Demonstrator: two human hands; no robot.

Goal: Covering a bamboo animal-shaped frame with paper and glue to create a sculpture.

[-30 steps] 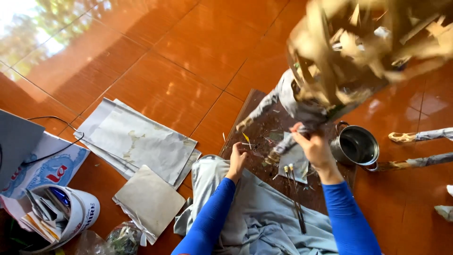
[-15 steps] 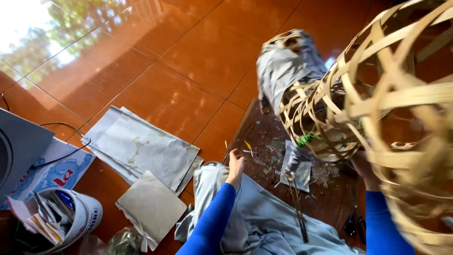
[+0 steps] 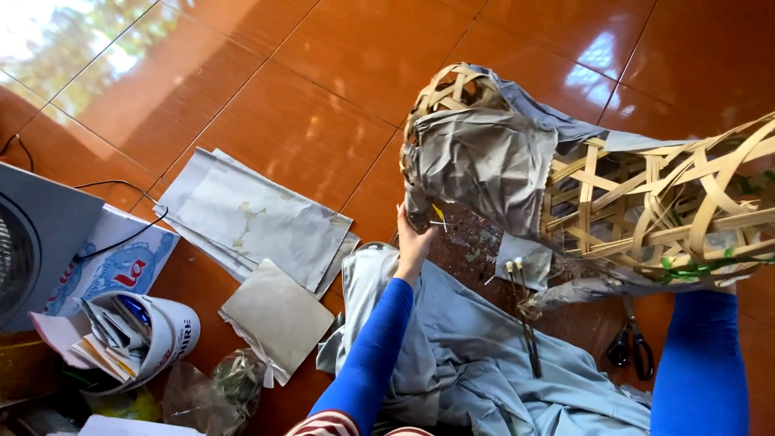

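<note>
At the far left a grey fan (image 3: 32, 242) is seen, with a black cable (image 3: 121, 190) running from it across the glossy orange tile floor (image 3: 266, 97). Below it a white bucket (image 3: 157, 335) lies tipped on its side, stuffed with folded papers. To its right a stack of grey paper sheets (image 3: 258, 218) is spread on the tiles, and a smaller beige sheet (image 3: 278, 315) is laid just below, overlapping its lower edge.

In the middle a pale blue cloth (image 3: 468, 363) is bunched on the floor. The left hand (image 3: 413, 238), on a blue sleeve, is raised from it to the lower edge of the grey paper covering on a woven bamboo frame (image 3: 646, 202); the fingers are curled against that edge, but a pinch cannot be told. The frame is held tilted above the floor, its paper-covered rounded end (image 3: 476, 153) toward the centre and its bare lattice stretching to the right edge.

Under the frame, thin sticks (image 3: 525, 323) lie on the cloth, and black scissors (image 3: 631, 347) lie on the floor beside. The right hand is hidden behind the frame; only its blue sleeve (image 3: 701, 363) is seen, so its fingers cannot be told.
</note>
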